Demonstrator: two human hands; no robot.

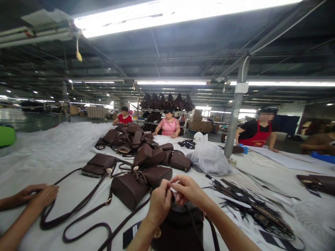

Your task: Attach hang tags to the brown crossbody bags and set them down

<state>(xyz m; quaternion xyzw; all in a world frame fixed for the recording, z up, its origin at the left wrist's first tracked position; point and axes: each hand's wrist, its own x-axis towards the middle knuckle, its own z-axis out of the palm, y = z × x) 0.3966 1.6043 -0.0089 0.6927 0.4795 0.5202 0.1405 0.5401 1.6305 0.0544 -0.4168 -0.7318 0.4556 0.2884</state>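
Note:
My left hand point(160, 201) and my right hand point(188, 191) meet in front of me, fingertips pinched together. Between them is a small white piece point(173, 190), mostly covered by the fingers, so its kind is unclear. Directly below lies a dark brown handbag point(180, 230) with a round gold emblem point(157, 233) near my left wrist. A thin dark cord point(193, 223) runs down over its front. Just beyond my hands, another brown handbag point(129, 188) rests on the table, its strap trailing to the left.
Brown bags point(133, 134) are heaped farther back. At right lie a bundle of dark tags with cords point(251, 205), a white fan point(315, 219) and a clear plastic bag point(211, 158). A metal post point(233, 122) rises behind. A co-worker's hands point(39, 195) are at left.

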